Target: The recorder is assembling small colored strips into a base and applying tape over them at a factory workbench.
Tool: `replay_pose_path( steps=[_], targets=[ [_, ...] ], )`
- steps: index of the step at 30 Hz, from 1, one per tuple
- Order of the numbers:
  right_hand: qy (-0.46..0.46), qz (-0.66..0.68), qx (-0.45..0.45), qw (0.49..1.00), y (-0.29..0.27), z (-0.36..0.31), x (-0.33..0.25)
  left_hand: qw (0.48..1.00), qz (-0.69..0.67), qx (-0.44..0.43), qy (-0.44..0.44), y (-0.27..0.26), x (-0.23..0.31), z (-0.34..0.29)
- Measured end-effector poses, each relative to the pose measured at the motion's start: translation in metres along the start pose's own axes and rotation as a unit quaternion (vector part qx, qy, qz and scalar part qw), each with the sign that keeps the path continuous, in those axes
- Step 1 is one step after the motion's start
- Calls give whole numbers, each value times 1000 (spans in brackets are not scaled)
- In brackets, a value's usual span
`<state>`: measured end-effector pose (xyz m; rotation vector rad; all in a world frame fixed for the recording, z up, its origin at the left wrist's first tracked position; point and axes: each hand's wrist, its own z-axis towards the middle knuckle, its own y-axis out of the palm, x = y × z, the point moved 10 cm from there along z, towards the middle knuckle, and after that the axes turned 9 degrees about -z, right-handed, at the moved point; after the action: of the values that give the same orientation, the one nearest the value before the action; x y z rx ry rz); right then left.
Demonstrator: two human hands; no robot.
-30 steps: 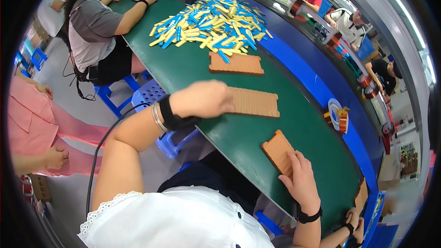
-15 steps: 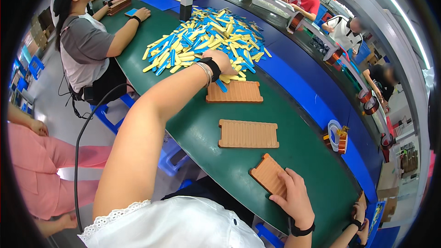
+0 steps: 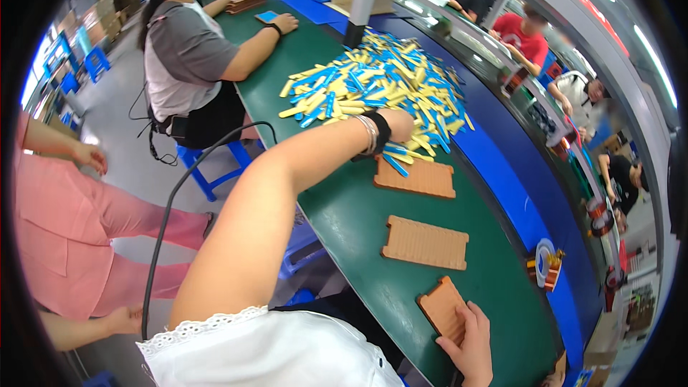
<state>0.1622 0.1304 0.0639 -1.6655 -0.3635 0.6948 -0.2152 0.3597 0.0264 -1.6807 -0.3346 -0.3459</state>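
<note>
My left hand [image 3: 398, 125] reaches out to the near edge of a big heap of flat yellow and blue strips [image 3: 383, 79] with rounded ends. Its fingers are turned away and hidden, so whether they grasp a strip does not show. Just below it lies a brown ribbed tray [image 3: 416, 178], with a blue strip [image 3: 395, 165] overlapping its left corner. A second ribbed tray [image 3: 426, 244] sits nearer to me. My right hand [image 3: 474, 347] grips the near end of a smaller-looking ribbed tray [image 3: 444, 308], thumb on one side and fingers on the other.
A green tabletop [image 3: 344, 222] carries all this, with a blue strip of surface along its far side. A tape roll [image 3: 545, 261] stands there. A grey post [image 3: 364, 0] rises behind the heap. A co-worker [image 3: 190, 50] sits at left; a person in pink trousers [image 3: 72, 229] stands nearby.
The whole scene has shifted right and down in the picture as my head turned. Against the heap and trays, both hands stay in about the same places.
</note>
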Motion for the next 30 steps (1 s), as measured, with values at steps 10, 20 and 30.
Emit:
replay_pose_path(
  steps=[10, 20, 30],
  targets=[
    [-10, -6, 4, 1000, 4, -4, -5, 956, -272, 109, 8, -40, -26, -10],
    [-33, -13, 104, 994, -74, 33, -10, 863, -505, 18, -6, -53, 10, -25],
    [-251, 105, 285, 919, -116, 182, -96, 747, -619, -242, 28, 5, 126, -86]
  ],
)
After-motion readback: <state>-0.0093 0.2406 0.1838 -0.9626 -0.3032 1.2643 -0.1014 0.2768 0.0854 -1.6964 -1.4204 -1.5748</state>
